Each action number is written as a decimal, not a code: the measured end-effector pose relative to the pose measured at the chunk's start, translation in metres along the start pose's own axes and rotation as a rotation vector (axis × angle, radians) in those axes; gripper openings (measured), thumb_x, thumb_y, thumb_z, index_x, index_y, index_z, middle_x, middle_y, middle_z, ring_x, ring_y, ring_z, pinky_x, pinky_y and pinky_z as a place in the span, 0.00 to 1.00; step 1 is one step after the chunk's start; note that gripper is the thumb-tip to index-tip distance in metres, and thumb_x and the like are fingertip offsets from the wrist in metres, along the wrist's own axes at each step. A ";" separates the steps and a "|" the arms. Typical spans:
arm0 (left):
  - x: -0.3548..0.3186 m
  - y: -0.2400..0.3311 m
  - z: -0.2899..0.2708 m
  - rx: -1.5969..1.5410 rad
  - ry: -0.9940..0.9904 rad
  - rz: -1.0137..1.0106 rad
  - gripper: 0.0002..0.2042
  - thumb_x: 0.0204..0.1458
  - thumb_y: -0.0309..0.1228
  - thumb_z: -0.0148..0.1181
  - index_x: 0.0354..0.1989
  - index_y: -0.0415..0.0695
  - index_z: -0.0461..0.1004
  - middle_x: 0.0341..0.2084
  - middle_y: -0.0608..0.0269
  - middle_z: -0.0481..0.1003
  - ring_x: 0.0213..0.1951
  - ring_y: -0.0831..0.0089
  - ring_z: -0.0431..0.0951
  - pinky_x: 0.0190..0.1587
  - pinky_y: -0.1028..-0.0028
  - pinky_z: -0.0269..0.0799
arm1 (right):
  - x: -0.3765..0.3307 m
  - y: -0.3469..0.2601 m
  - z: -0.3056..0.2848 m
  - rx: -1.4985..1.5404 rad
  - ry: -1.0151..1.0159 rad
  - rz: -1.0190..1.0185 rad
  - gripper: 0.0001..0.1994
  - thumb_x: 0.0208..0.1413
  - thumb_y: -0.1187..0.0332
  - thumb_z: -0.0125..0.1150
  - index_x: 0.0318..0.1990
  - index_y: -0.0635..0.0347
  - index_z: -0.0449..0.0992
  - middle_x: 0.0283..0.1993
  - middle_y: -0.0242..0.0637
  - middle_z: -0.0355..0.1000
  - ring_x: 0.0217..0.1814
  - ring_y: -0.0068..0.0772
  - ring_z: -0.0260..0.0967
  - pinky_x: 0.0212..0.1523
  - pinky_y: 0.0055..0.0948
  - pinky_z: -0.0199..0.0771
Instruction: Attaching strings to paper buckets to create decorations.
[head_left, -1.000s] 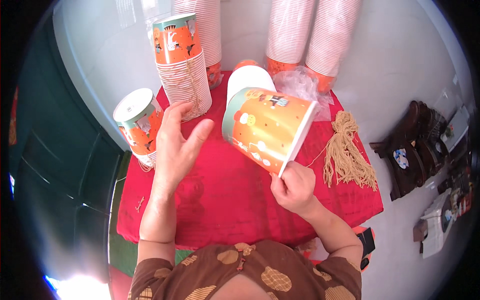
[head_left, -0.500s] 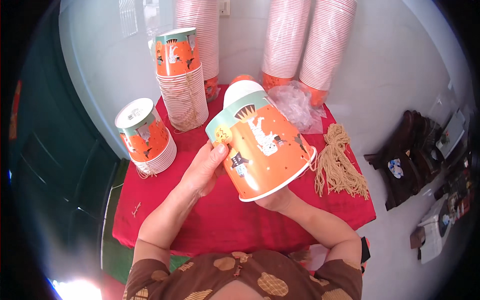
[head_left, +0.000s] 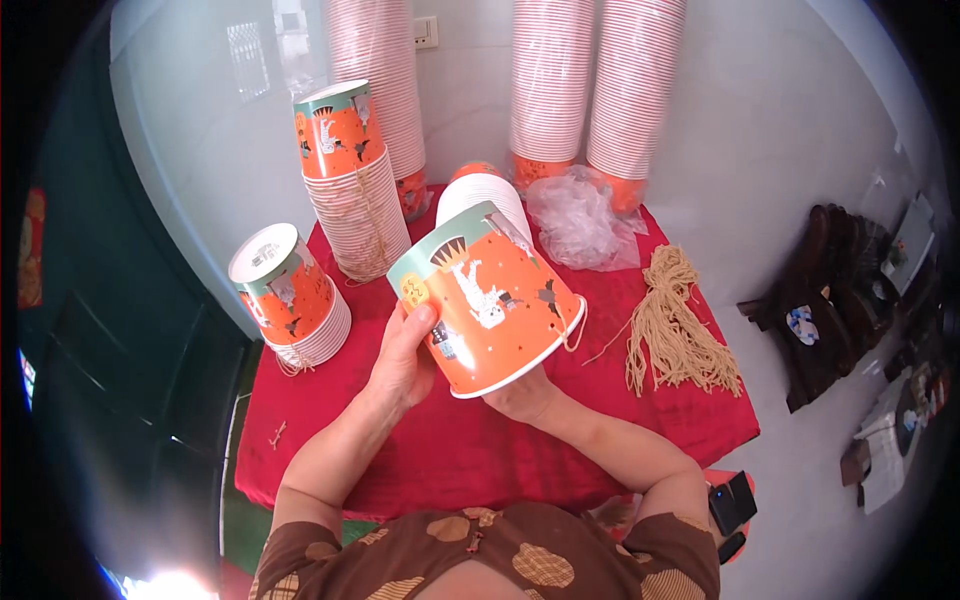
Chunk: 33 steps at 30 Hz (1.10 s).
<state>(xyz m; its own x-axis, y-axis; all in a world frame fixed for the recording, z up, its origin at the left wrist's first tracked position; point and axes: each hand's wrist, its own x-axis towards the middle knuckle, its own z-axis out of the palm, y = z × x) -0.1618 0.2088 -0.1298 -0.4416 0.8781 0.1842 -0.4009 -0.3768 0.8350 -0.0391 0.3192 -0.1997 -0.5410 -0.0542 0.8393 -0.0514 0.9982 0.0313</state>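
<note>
An orange and green printed paper bucket (head_left: 490, 305) is held tilted over the table, its green base end up and white rim toward me. My left hand (head_left: 405, 360) grips its side, thumb on the outer wall. My right hand (head_left: 522, 396) reaches under the rim; its fingers are hidden inside the bucket. A loop of tan cord (head_left: 576, 330) hangs at the rim's right side. Behind the bucket lies a stack of white-rimmed buckets (head_left: 487, 192), partly hidden. A bundle of tan cords (head_left: 677, 325) lies to the right.
A red cloth (head_left: 420, 460) covers the table. At left stand a short bucket stack (head_left: 290, 300) and a taller one (head_left: 357, 215), upside down. Plastic-wrapped stacks (head_left: 550, 90) rise along the wall, beside crumpled clear plastic (head_left: 580, 215). A dark wooden chair (head_left: 845, 280) is at right.
Both hands have brought the bucket slightly left, and it has turned a little, showing more of its right-hand print. My head view has shifted slightly too.
</note>
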 end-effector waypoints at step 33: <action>-0.092 0.085 -0.057 0.449 0.142 0.119 0.55 0.32 0.56 0.77 0.64 0.35 0.55 0.55 0.53 0.70 0.56 0.63 0.72 0.60 0.62 0.68 | 0.003 -0.030 -0.023 0.463 0.226 0.116 0.25 0.43 0.76 0.72 0.47 0.61 0.64 0.36 0.42 0.67 0.28 0.39 0.71 0.20 0.32 0.72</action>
<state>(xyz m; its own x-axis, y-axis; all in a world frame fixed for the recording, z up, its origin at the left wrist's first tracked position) -0.2010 0.0789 -0.1055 -0.5807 0.7763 0.2453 0.0311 -0.2800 0.9595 -0.0201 0.2896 -0.1862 -0.3734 0.1144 0.9206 -0.3951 0.8783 -0.2694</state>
